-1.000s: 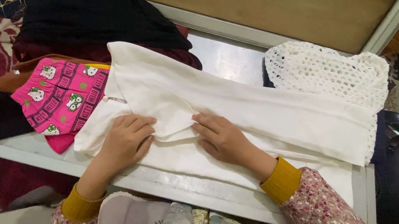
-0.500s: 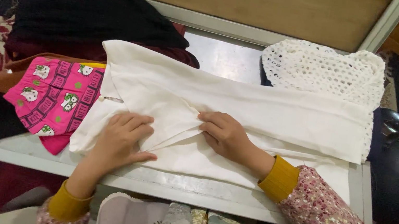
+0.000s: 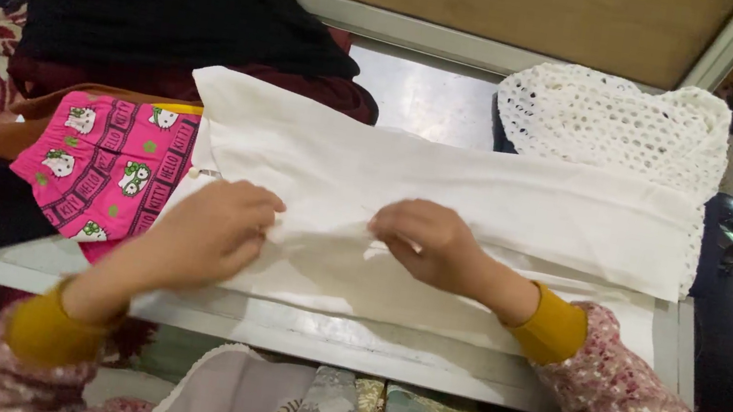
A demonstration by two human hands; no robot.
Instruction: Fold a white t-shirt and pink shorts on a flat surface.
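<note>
Cream-white cloth is the main thing here, a long folded white garment spread flat across a metal tabletop, running nearly from one side to the other. Both hands are pinching it around the middle: the left hand has its fingers curled shut on a bunched fold, and the right hand is closed on the same fold just beside it. A pink printed garment pokes out from under the white one's left end. Behind that sits a black cloth pile. A white crochet piece lies at the far right, touching the white garment's edge.
</note>
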